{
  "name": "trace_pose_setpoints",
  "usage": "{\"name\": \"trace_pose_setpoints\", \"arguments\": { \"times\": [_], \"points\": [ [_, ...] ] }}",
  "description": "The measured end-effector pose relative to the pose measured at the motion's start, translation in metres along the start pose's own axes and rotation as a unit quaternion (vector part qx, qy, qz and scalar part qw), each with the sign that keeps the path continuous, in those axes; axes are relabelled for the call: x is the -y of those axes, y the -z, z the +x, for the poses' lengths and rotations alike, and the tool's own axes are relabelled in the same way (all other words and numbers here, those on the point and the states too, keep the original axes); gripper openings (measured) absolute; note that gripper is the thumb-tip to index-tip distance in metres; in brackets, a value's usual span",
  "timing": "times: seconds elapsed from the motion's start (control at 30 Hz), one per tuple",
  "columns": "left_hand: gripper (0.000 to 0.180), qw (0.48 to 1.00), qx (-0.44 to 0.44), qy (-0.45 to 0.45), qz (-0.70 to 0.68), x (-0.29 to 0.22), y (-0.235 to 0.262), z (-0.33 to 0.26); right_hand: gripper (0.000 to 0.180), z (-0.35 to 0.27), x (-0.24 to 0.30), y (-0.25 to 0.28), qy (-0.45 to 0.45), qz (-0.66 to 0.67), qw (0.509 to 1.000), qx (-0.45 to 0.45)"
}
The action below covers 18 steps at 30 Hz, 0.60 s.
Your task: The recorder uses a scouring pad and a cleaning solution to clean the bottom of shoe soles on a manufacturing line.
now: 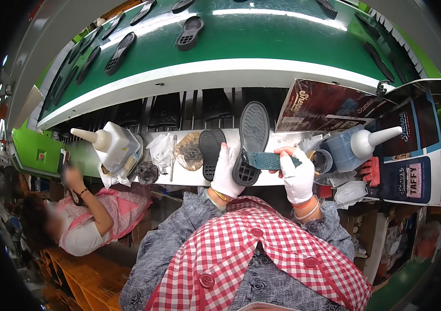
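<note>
My left hand (225, 173), in a white fingertip-less glove, is closed on the edge of a dark grey shoe sole (254, 124) and steadies it over the white ledge. In my right hand (297, 176), gloved the same way, is one end of a flat, dark green, rough-textured strip (263, 160). Its other end lies against the sole's lower part. Whether the strip is a pad or a brush I cannot tell. A pair of black soles (211, 150) rests just left of my left hand.
A green conveyor belt (262, 41) carrying several soles runs beyond the ledge. White-spouted bottles stand left (111, 145) and right (355, 147). A small cup (321, 160), a red clip-like piece (371, 171) and printed cardboard (329, 106) are at right. A co-worker (85, 223) sits at left.
</note>
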<state>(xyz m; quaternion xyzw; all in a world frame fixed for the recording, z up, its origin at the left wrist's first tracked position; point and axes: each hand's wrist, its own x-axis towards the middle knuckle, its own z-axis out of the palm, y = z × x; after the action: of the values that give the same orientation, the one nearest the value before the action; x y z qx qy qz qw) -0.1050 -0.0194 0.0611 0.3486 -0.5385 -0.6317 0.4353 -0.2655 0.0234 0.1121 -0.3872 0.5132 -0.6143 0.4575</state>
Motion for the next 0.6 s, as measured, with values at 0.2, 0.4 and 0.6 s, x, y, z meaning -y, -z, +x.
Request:
{"name": "trace_pose_setpoints", "arguments": {
  "times": [0.2, 0.4, 0.6],
  "points": [
    [0.076, 0.815, -0.025, -0.209, 0.54, 0.001, 0.007, 0.007, 0.015, -0.003, 0.001, 0.0, 0.005, -0.027, 0.999, 0.02],
    [0.076, 0.824, 0.02, -0.228, 0.519, -0.005, 0.005, 0.01, 0.013, -0.01, 0.005, -0.001, 0.003, -0.046, 0.999, 0.027],
    [0.076, 0.846, 0.016, -0.193, 0.497, 0.009, 0.011, 0.007, 0.011, -0.009, 0.012, 0.004, -0.002, -0.103, 0.993, 0.061]
  ]
}}
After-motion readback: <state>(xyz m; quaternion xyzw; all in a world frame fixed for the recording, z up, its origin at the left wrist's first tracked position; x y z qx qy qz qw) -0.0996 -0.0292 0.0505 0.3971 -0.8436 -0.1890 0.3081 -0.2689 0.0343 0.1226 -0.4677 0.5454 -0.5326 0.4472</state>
